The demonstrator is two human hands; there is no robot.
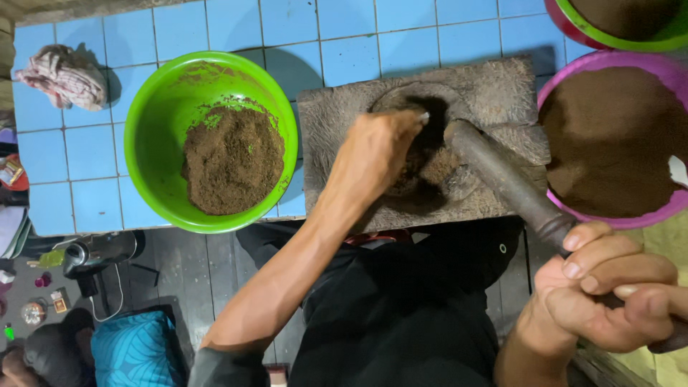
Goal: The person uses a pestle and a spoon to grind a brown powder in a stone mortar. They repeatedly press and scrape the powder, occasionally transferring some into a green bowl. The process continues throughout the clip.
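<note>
A grey stone mortar block (337, 115) lies on the blue tiled table, with a round hollow holding dark brown powder (430, 161). My left hand (373, 147) reaches into the hollow, fingers bent down into the powder. My right hand (609, 287) is wrapped around the lower end of a long dark pestle (502, 175), whose thick head rests tilted in the hollow beside my left fingers. To the left stands a green plastic bowl (154, 136) holding a heap of coarse brown ground material (233, 158).
A purple bowl (573, 68) full of fine brown powder stands at the right, and a red-and-green bowl (573, 18) at the top right corner. A crumpled cloth (64, 75) lies at the table's (79, 150) far left. Below the table edge are dark floorboards, cluttered at the left.
</note>
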